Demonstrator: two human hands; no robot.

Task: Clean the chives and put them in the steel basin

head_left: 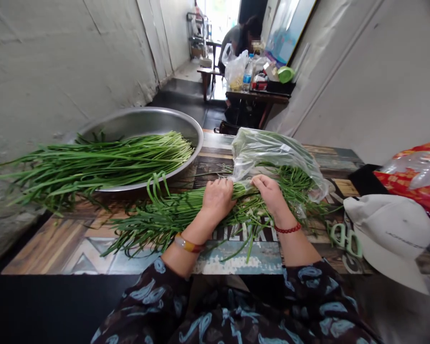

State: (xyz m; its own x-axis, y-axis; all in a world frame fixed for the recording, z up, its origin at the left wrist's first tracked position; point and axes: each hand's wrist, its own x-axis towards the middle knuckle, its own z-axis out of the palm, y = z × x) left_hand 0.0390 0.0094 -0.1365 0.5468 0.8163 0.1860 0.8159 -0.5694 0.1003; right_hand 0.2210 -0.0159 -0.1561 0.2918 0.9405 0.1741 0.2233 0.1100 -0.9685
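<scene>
Left hand (218,200) and right hand (270,196) press closed around light, limp, springy garlic scapes (172,215), best held mid-bunch.

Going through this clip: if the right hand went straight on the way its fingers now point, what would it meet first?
Probably the clear plastic bag, which lies just ahead of the right hand, past the green stems it holds. Depth is hard to judge from this view.

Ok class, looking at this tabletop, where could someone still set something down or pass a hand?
Patterned tabletop shows along the front edge, left of the left hand and below the chive bunch, and between the steel basin and plastic bag. Right is crowded: green scissors, white cap.
</scene>
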